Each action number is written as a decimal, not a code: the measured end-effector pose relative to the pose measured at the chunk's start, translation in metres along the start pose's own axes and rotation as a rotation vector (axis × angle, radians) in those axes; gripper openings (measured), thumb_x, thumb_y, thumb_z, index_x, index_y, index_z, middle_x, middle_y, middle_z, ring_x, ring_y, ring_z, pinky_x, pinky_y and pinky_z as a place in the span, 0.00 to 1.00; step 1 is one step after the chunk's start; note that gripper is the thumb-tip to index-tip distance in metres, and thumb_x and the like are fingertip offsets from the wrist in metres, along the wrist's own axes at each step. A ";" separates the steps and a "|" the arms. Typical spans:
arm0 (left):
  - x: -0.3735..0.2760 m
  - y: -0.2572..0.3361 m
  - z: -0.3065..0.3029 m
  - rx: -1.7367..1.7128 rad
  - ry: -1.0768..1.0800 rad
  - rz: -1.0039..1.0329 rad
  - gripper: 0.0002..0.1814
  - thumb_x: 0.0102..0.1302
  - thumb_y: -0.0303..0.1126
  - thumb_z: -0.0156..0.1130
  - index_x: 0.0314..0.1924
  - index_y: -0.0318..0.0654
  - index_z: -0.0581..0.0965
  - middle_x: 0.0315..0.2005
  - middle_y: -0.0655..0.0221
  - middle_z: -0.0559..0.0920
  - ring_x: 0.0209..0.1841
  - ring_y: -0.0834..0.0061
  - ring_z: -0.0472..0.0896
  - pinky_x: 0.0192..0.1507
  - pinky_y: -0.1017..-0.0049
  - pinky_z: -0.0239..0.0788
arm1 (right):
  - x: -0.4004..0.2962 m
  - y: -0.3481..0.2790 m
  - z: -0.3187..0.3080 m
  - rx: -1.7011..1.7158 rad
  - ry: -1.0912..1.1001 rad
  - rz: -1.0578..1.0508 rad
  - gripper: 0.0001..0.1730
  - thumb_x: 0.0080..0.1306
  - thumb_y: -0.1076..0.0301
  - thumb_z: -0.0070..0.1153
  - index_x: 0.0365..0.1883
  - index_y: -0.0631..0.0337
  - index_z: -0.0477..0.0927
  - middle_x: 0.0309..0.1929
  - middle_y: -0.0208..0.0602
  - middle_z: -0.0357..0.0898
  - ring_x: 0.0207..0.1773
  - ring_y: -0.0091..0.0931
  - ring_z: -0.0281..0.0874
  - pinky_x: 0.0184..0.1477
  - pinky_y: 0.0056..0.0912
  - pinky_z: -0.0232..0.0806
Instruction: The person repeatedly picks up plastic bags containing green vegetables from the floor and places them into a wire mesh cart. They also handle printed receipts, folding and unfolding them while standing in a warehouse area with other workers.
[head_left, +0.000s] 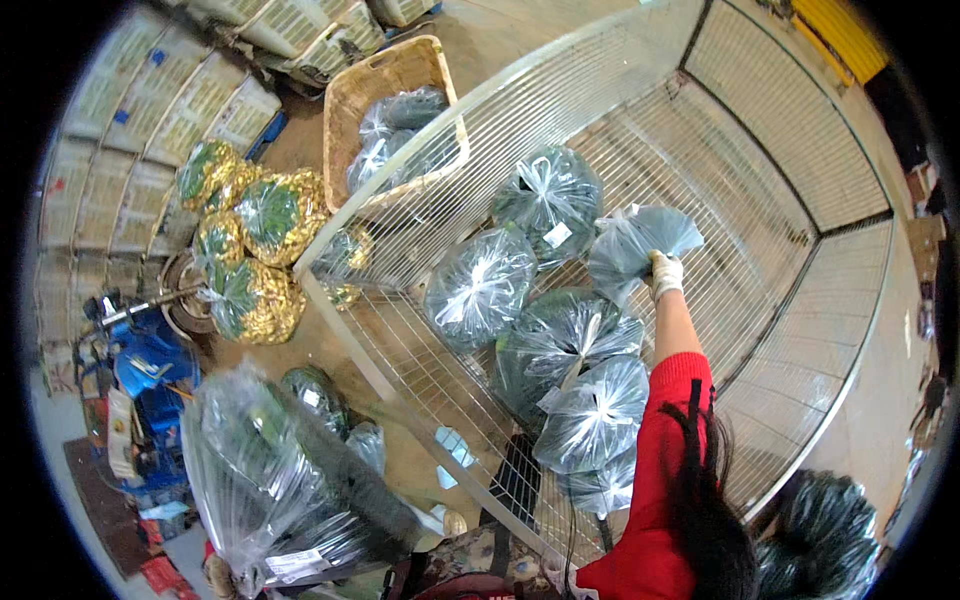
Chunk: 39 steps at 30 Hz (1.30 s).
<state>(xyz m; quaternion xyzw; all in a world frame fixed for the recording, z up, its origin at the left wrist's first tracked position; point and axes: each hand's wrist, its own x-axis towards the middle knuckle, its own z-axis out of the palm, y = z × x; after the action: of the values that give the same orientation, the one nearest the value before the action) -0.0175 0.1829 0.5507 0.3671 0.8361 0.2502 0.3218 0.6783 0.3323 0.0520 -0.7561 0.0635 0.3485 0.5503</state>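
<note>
My right hand (665, 274), in a white glove, grips a tied clear plastic bag (634, 244) with dark contents inside the wire mesh cage cart (750, 217). Several more knotted bags of green produce lie in the cart to its left, among them a bag with a white label (566, 180) and a bag by the near left side (480, 289). At the lower left picture edge, my left hand (217, 576), gloved and partly cut off, holds the gathered end of a large clear bag (262, 457). Green contents show through it, and a label with writing hangs near the hand.
Left of the cart sit a tan plastic tub (335, 127) holding bagged items and net-like gold bags (270, 300). White crates (142, 105) are stacked along the left. Blue equipment (154, 367) stands below them. A dark bag (817, 525) lies at lower right.
</note>
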 end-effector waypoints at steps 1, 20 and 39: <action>-0.009 0.056 0.031 -0.325 0.046 -0.358 0.26 0.57 0.29 0.55 0.56 0.36 0.62 0.45 0.58 0.67 0.52 0.62 0.66 0.53 0.61 0.65 | 0.003 0.001 0.007 0.042 -0.086 0.122 0.15 0.55 0.67 0.56 0.38 0.64 0.72 0.29 0.36 0.72 0.25 0.27 0.71 0.23 0.30 0.67; -0.075 0.201 0.498 -0.027 -1.271 0.645 0.12 0.60 0.39 0.54 0.28 0.39 0.76 0.27 0.72 0.75 0.30 0.80 0.75 0.31 0.79 0.68 | -0.302 -0.109 -0.056 -0.660 -0.179 -0.878 0.21 0.49 0.63 0.62 0.40 0.62 0.72 0.29 0.43 0.71 0.32 0.37 0.70 0.35 0.37 0.65; 0.099 0.051 0.361 0.754 -0.486 1.125 0.13 0.49 0.32 0.62 0.37 0.45 0.76 0.43 0.61 0.75 0.54 0.54 0.67 0.58 0.57 0.54 | 0.026 0.068 -0.157 -0.621 0.062 -0.264 0.15 0.57 0.70 0.53 0.42 0.68 0.73 0.37 0.40 0.78 0.37 0.28 0.71 0.42 0.31 0.64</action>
<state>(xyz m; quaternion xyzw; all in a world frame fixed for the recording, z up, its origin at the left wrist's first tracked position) 0.2145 0.3567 0.3077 0.8736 0.4547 -0.0163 0.1724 0.7368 0.1762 0.0069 -0.8994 -0.1276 0.2538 0.3321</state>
